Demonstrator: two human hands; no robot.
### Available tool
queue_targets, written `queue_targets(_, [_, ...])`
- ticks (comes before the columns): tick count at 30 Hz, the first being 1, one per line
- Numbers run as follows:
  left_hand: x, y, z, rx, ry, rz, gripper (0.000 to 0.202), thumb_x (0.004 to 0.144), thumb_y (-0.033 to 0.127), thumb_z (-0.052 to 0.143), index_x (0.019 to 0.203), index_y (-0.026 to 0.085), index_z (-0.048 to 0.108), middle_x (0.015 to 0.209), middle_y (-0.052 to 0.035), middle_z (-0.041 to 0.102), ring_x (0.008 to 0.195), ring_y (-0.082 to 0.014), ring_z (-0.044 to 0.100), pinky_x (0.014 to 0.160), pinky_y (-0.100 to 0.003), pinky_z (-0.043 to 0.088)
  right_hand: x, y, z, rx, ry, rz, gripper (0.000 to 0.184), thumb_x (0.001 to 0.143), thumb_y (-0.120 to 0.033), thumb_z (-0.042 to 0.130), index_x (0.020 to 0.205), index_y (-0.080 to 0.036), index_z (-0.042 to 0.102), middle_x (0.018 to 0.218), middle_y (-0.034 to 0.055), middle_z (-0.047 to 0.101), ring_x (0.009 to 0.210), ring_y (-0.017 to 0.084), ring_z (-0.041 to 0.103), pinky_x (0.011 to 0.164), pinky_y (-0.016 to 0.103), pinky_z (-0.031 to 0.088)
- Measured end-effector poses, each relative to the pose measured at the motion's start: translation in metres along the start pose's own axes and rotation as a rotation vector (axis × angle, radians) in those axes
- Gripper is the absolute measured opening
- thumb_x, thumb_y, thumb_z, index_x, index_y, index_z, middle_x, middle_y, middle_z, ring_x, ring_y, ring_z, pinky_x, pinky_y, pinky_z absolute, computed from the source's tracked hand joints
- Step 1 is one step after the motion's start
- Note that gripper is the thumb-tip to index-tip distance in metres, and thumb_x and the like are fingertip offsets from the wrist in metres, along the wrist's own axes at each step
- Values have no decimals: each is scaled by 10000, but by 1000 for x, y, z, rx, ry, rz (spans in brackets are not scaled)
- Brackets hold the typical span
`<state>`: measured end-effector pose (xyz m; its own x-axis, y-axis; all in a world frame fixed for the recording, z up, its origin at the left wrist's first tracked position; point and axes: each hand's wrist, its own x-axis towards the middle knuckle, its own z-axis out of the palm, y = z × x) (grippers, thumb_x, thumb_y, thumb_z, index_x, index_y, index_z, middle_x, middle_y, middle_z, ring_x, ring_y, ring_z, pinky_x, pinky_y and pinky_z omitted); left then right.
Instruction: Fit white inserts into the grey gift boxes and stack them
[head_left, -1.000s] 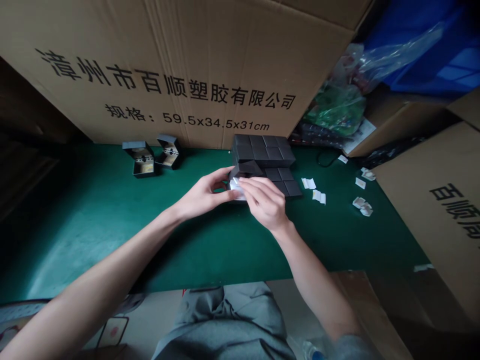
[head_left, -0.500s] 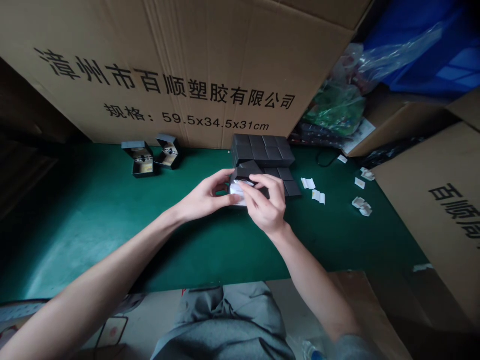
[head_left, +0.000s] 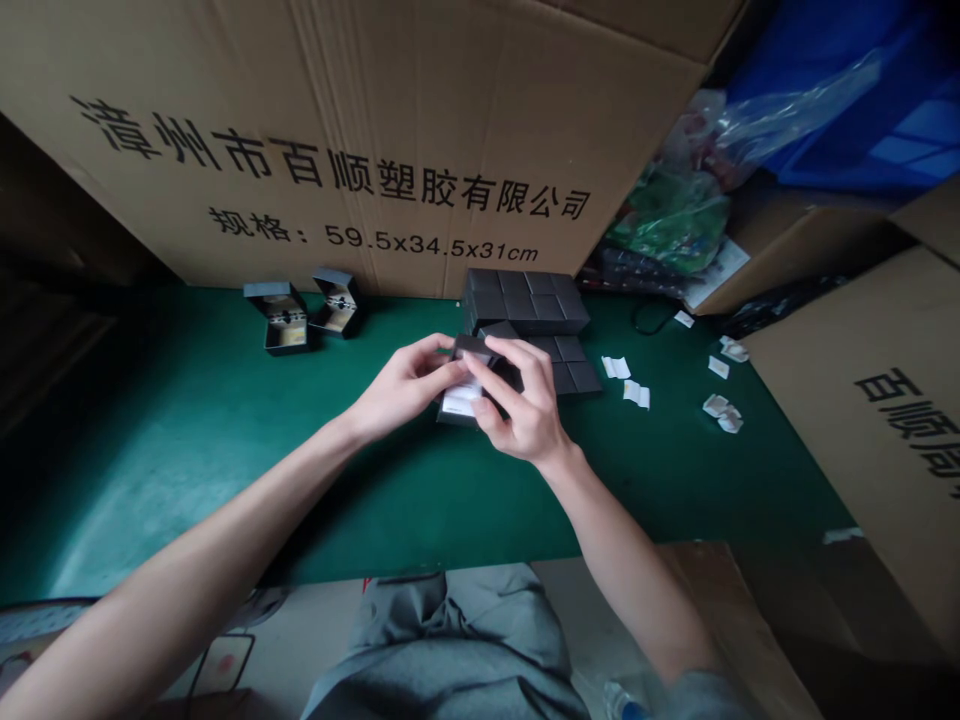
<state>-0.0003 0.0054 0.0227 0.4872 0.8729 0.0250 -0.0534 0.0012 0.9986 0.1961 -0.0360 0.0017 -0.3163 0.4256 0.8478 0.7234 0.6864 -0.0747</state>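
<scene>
A small dark jewelry box (head_left: pixel 450 419) with a white insert (head_left: pixel 460 397) is between my hands above the green table. My left hand (head_left: pixel 409 390) is closed on its left side, thumb laid across the upper part. From the right, my right hand (head_left: pixel 521 405) touches the box, its index finger reaching over the white insert and the thumb at the insert's edge. The fingers partly cover the box. Just behind stand closed dark boxes (head_left: pixel 525 300), packed in rows.
Two open dark boxes (head_left: pixel 287 335) (head_left: pixel 337 305) stand at the back left of the green table (head_left: pixel 225 460). Crumpled white paper pieces (head_left: pixel 636 393) lie to the right. A large cardboard carton (head_left: pixel 337 120) borders the back, another carton (head_left: pixel 885 380) the right.
The box in my hands has come slightly toward me and left, and more of its white insert shows. My right fingers have shifted over it.
</scene>
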Motion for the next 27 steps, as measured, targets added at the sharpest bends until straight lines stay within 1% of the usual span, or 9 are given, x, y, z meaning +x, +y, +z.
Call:
queue_targets(2, [0,1,-1,2,-1,-14,417,856,530,796,1008,168,655,869,-13,698,728,-130,622,657,-229,484,-1,0,1,39,17,45,397,1008,-256,560,1391,-270,665,1390,127,635,1282,282,631,1015,468,624])
queue_targets(5, [-2,3,0,34,-3,-38,418,856,544,790,987,167,665,815,-10,691,669,-120,598,608,-221,458,-1,0,2,95,133,119,386,981,-174,609,1356,-235,673,1287,133,686,1173,248,698,935,403,662])
queue_targets(8, [-2,6,0,94,2,-25,409,865,550,772,978,169,676,774,-6,680,628,-119,582,572,-222,440,-1,-1,2,112,193,182,331,969,-185,645,1295,-227,684,1209,121,727,1107,239,734,904,405,684])
queue_targets(10, [-3,8,1,116,-2,-8,398,873,541,760,992,168,691,790,-13,691,636,-123,591,577,-225,451,-1,-2,3,111,173,214,307,979,-215,638,1283,-226,679,1188,113,748,1071,232,752,874,397,695])
queue_targets(12, [-3,9,0,134,-2,2,380,876,525,757,973,162,700,784,-14,689,632,-120,586,572,-222,449,0,-2,3,105,145,230,301,992,-232,624,1288,-218,673,1136,100,775,978,210,771,833,370,700])
queue_targets(15, [-3,9,-1,159,7,13,344,867,488,770,899,153,697,742,-2,658,613,-107,555,554,-210,429,1,-4,2,103,118,209,287,1001,-216,623,1282,-204,679,1005,64,805,820,169,766,784,329,690])
queue_targets(17, [-4,9,-2,179,9,20,320,861,460,778,880,150,699,739,0,648,618,-102,547,550,-203,420,2,-5,2,102,97,207,266,1008,-216,616,1262,-196,693,941,50,810,762,158,754,765,317,684])
queue_targets(22, [-4,6,-3,233,10,17,349,888,493,746,893,146,703,749,-13,651,618,-109,552,535,-206,417,2,-6,2,97,45,275,272,1034,-274,560,1240,-194,718,900,51,806,721,158,743,733,318,682])
queue_targets(27, [-3,6,-2,209,20,24,399,882,548,745,893,154,680,747,-10,655,605,-108,557,533,-209,426,-3,-6,5,129,51,338,300,1028,-296,572,1279,-198,704,956,55,812,702,137,743,633,259,663])
